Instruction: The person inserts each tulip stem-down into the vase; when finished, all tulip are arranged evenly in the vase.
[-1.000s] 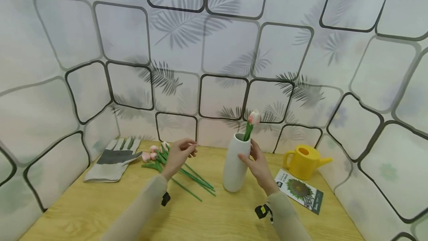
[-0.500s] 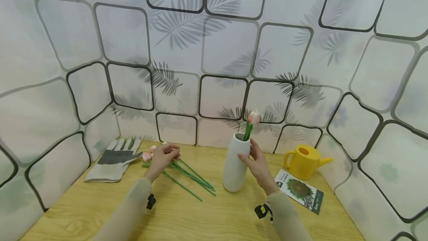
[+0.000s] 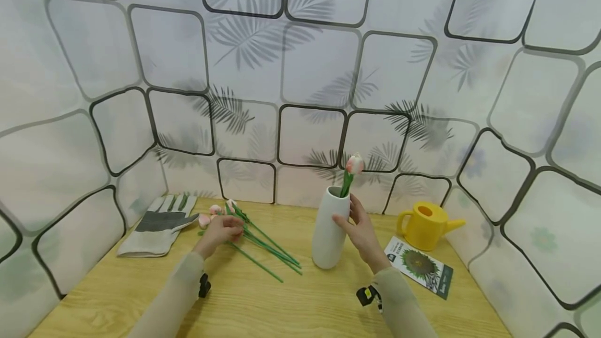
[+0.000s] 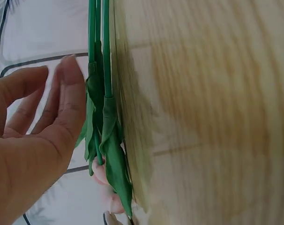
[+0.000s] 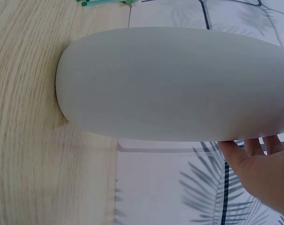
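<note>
A tall white vase (image 3: 327, 236) stands upright on the table, holding one pink and white tulip (image 3: 355, 165). My right hand (image 3: 363, 236) grips the vase's right side near the top, thumb in front and fingers behind. In the right wrist view, the vase (image 5: 170, 84) fills the middle, and the fingers touch its side. Several more tulips (image 3: 269, 249) lie on the table to the left, stems pointing right. Over their leafy part is my left hand (image 3: 219, 234), partly covering them. The left wrist view has its loosely bent fingers beside the green leaves (image 4: 115, 159), holding nothing.
White and grey work gloves (image 3: 157, 226) lie at the far left. On the right are a yellow watering can (image 3: 424, 228) and a seed packet (image 3: 419, 266) with a sunflower picture. A patterned curtain (image 3: 310, 134) encloses the wooden table (image 3: 281, 306).
My left hand has moved left and down along the tulips, toward their leaves and blooms. My right hand stays on the vase, which has not moved on the table.
</note>
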{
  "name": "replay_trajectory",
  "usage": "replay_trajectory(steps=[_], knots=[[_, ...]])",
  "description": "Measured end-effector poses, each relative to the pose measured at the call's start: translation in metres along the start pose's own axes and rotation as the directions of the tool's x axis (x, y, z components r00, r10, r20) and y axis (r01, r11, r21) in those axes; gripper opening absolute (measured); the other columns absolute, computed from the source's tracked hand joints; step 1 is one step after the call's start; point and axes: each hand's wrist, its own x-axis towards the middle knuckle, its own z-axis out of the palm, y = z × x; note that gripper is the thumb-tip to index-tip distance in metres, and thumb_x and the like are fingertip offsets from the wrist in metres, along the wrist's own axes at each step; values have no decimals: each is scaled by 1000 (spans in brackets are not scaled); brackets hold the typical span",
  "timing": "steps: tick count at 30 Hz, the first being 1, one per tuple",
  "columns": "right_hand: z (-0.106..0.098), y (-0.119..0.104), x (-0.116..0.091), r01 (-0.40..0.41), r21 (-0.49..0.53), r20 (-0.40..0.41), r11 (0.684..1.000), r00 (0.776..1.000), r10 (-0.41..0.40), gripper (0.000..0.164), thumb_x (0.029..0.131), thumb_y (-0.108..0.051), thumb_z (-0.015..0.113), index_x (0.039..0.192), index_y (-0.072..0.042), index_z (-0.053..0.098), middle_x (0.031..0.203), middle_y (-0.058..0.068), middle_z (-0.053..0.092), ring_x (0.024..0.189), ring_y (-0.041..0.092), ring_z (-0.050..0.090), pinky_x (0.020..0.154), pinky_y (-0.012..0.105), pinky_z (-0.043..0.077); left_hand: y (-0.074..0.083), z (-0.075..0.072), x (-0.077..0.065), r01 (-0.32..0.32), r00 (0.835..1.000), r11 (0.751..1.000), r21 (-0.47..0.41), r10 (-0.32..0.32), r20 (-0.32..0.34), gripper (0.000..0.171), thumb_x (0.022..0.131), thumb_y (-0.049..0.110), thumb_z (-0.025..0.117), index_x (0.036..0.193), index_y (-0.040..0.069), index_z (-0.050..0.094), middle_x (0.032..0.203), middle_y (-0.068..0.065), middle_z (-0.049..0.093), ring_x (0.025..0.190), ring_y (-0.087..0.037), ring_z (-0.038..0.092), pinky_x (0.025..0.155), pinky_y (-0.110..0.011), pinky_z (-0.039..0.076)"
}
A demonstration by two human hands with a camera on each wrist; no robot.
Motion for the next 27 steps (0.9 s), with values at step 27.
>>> replay_trajectory(steps=[27], knots=[[0, 1, 0, -28, -17, -18, 999, 999, 28, 82, 91, -33, 71, 157, -22, 22, 159, 11, 30, 144, 36, 33, 114, 61, 31, -4, 9, 7, 282, 959, 942, -183, -277, 53, 43, 93, -13, 48, 135, -14, 47, 88, -19, 69, 76, -19, 71, 75, -31, 62]])
